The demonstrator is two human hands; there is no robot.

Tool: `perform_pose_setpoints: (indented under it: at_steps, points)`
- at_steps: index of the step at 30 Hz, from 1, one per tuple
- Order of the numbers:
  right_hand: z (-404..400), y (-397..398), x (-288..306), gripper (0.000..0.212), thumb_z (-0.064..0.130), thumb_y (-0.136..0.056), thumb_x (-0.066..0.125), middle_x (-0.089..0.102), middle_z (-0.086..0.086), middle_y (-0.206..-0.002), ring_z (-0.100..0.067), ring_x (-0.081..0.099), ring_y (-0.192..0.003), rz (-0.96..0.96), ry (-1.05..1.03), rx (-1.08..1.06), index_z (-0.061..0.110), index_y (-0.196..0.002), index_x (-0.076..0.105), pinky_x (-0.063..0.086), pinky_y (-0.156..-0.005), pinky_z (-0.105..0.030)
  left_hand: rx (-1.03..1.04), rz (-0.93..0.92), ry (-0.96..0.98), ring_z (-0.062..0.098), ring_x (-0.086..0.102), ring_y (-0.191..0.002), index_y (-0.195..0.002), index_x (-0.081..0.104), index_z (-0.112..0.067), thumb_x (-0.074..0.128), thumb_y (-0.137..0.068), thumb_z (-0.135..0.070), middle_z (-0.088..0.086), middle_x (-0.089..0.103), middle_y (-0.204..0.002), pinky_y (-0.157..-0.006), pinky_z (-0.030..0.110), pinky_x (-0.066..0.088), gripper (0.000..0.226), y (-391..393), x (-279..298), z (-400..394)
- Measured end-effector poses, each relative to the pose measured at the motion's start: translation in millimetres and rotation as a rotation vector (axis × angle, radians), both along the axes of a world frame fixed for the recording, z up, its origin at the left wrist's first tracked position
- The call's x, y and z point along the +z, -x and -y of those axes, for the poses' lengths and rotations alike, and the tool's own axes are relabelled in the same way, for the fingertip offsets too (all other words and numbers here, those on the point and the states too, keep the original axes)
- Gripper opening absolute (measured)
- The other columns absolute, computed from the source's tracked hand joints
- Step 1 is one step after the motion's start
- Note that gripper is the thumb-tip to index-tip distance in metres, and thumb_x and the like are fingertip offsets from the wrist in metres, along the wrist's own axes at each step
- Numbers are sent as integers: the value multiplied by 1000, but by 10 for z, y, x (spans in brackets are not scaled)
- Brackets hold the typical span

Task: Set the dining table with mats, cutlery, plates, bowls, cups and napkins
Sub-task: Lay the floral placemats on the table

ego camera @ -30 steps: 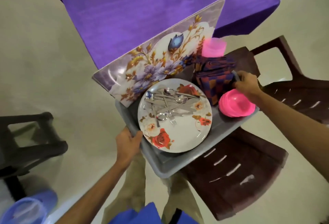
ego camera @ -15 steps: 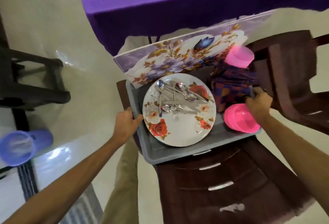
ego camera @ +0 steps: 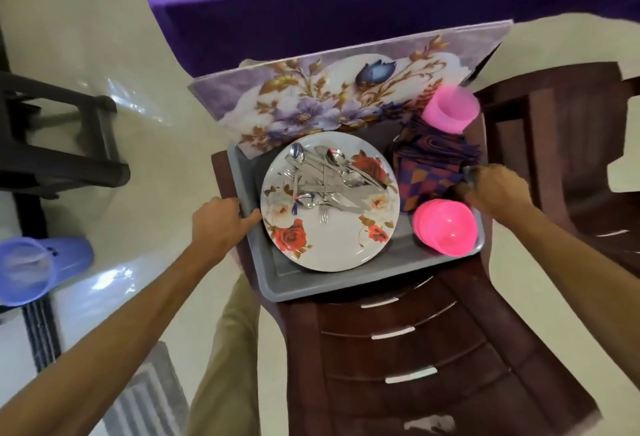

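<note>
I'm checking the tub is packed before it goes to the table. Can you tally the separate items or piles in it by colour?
Pink: 2, cup stack and bowl stack
Floral: 2, mats and plate
Silver: 1, cutlery pile
Purple check: 1, napkins
Total: 6. How many pieces each pile holds cannot be told.

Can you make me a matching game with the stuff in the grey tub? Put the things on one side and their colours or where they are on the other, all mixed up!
Things:
1. cutlery
2. bowls
3. napkins
4. mats

Clues:
A. bright pink stack
B. lying on the flowered plate
C. leaning up at the tub's far side
D. purple and orange checks

Pairs: 1-B, 2-A, 3-D, 4-C
</note>
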State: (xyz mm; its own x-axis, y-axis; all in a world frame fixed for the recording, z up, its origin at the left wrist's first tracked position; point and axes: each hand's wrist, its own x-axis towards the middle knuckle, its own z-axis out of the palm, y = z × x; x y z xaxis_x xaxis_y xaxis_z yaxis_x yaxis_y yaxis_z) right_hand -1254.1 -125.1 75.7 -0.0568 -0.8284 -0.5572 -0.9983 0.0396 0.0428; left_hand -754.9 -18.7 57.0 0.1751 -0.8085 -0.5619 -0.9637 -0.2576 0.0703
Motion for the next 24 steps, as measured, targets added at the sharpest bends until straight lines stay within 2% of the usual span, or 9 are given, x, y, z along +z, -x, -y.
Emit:
perform_pose_setpoints:
  at_steps: [3, 6, 9, 12, 14, 16, 18, 22, 24]
  points:
    - [96, -71, 122, 36, 51, -96, 54, 67, -20, -122, -42, 66, -108, -21, -164, -75, 20, -113, 65, 54, -87, -49, -55, 71, -117, 23, 62, -64, -64, 58, -19, 44, -92, -79, 1, 60, -65, -60, 33, 55, 67, -50, 98, 133]
    - [158, -185, 254, 54, 51, -91, 52, 64, -23, -129, -45, 63, -112, -8, -161, -237, 14, -128, 59, 54, -93, -49, 130, -15, -22, 25, 67, -71, -76, 62, -21, 44, -88, -84, -1, 66, -72, -68, 40, 62, 67, -193, 221, 290]
    - [371, -244, 428, 67, 37, -80, 68, 61, -25, -126, -44, 62, -112, 354, 205, -471, 1, -133, 48, 51, -89, -44, 310, -276, 271, 24, 67, -97, -122, 58, -20, 71, -89, -62, 1, 70, -110, -82, 43, 60, 55, -299, 430, 518]
    - [680, -341, 685, 77, 18, -82, 76, 49, -11, -148, -25, 50, -134, 669, 314, -449, 17, -149, 38, 47, -106, -39, 153, -441, 328, 29, 62, -121, -148, 51, -20, 77, -92, -41, 9, 62, -145, -97, 45, 54, 66, -338, 597, 814]
    - [858, -462, 891, 67, 6, -84, 74, 54, -6, -146, -19, 53, -131, 802, 241, -427, 23, -144, 47, 48, -101, -30, 81, -429, 220, 33, 64, -120, -144, 60, -15, 71, -96, -41, 14, 66, -139, -92, 36, 50, 56, -318, 598, 976]
    - [962, -548, 1028, 31, 11, -91, 73, 71, -5, -124, -22, 68, -116, 914, 317, -494, 23, -119, 65, 58, -91, -33, 62, -396, 70, 36, 64, -117, -141, 64, -11, 66, -99, -43, 17, 69, -133, -87, 31, 44, 52, -292, 531, 1072]
    - [1010, -540, 1132, 6, 18, -97, 70, 77, -6, -107, -17, 73, -100, 910, 419, -409, 25, -97, 70, 61, -87, -36, 62, -402, 67, 40, 63, -118, -140, 63, -8, 62, -103, -36, 18, 68, -131, -89, 32, 44, 46, -269, 470, 1114]
    - [1100, -503, 1266, 15, 22, -99, 66, 75, -3, -106, -15, 69, -93, 788, 334, -125, 16, -113, 69, 57, -77, -33, 19, -394, 157, 49, 67, -107, -127, 67, 3, 53, -108, -21, 27, 71, -119, -89, 45, 52, 34, -345, 316, 1107]
    - [1133, -551, 1325, 7, 14, -98, 65, 72, -4, -92, -22, 66, -82, 690, 411, 7, 10, -102, 69, 52, -69, -35, -3, -394, 183, 50, 67, -103, -122, 69, 5, 49, -108, -25, 29, 71, -116, -88, 47, 53, 39, -365, 316, 1083]
